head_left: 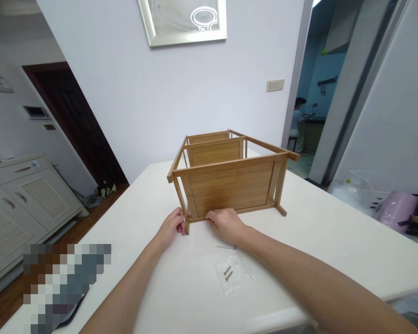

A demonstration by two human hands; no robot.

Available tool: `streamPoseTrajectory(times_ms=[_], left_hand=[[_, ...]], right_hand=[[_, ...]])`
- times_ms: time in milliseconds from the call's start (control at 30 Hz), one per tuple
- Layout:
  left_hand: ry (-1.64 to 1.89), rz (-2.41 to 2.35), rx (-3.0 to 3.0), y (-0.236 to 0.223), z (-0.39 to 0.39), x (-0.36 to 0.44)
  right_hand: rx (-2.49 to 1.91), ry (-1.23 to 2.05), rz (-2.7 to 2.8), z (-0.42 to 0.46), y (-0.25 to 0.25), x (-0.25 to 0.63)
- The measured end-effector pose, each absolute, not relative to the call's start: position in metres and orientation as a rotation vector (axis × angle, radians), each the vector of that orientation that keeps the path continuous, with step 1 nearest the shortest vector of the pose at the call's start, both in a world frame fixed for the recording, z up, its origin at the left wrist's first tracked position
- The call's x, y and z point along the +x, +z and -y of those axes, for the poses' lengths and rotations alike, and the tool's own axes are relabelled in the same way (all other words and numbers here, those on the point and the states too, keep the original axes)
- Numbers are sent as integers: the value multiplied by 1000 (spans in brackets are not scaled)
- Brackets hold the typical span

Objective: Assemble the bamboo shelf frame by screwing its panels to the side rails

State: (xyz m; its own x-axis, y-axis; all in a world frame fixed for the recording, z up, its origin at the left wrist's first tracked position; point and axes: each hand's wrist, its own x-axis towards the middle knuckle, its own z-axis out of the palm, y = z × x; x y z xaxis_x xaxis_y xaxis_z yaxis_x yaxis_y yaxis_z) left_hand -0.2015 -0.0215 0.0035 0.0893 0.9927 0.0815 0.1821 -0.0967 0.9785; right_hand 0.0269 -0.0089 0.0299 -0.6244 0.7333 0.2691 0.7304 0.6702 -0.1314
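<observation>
A wooden shelf rack (230, 185) lies on its side on the white table, its end panel facing me. My left hand (174, 226) is closed around the lower left leg of the rack, near the tabletop. My right hand (226, 224) grips the panel's bottom edge, with its fingers curled over the lower rail. Just below the right hand lies a thin L-shaped hex key (225, 247). Closer to me, two screws (228, 273) rest on or in a clear plastic bag (242, 278).
The white table (149, 292) runs up to the wall, where a framed picture (188, 44) hangs. To the left stands a white cabinet (24, 199). A person (297, 123) sits beyond the doorway at right. Wrapped goods (395, 208) lie past the table's right edge.
</observation>
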Motion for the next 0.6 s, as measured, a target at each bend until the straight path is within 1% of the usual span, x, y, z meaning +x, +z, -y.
streamPoseTrajectory(times_ms=[433,600], left_hand=[[1132,-1184,1484,8,21,-202],[1158,-1195,1456,11,24,-199]], right_hand=[[-1155,-55,2584,12,37,31],[-1086,-80,2532,19,40,61]])
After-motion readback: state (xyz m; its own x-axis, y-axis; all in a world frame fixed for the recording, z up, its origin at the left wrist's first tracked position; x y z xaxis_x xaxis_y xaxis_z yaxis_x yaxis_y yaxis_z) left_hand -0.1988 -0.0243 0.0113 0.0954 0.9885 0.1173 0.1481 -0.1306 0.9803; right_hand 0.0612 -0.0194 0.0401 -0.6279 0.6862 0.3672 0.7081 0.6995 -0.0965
